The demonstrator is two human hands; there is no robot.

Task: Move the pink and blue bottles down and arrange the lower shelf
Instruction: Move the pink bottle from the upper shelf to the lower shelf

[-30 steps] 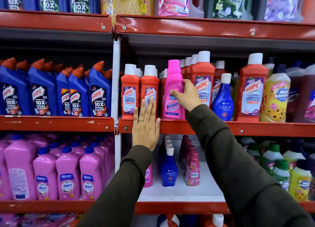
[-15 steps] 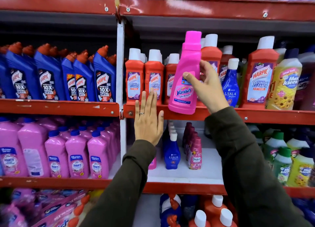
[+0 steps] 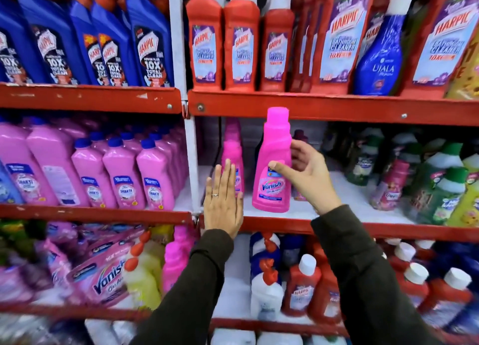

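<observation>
My right hand [image 3: 305, 173] grips the pink Vanish bottle [image 3: 273, 168] by its right side, holding it upright at the front of the white lower shelf [image 3: 337, 209]; whether its base touches the shelf is unclear. A second pink Vanish bottle [image 3: 232, 147] stands just behind and to the left. My left hand [image 3: 223, 202], flat with fingers together and a ring on it, rests against the shelf's red front edge [image 3: 388, 230] and partly covers that second bottle. The blue Ujala bottle [image 3: 379, 59] stands on the upper shelf among red Harpic bottles [image 3: 241, 46].
Small pink Comfort bottles [image 3: 388, 186] and green and yellow bottles [image 3: 445, 186] fill the lower shelf's right side. Pink Shakti bottles [image 3: 124, 178] stand in the left bay, blue Harpic bottles [image 3: 103, 41] above them. A white upright post [image 3: 190, 142] divides the bays.
My right hand has carried the pink Vanish bottle from the upper shelf down to the lower shelf. My left hand has dropped from the upper shelf edge to the lower one. The view tilted down.
</observation>
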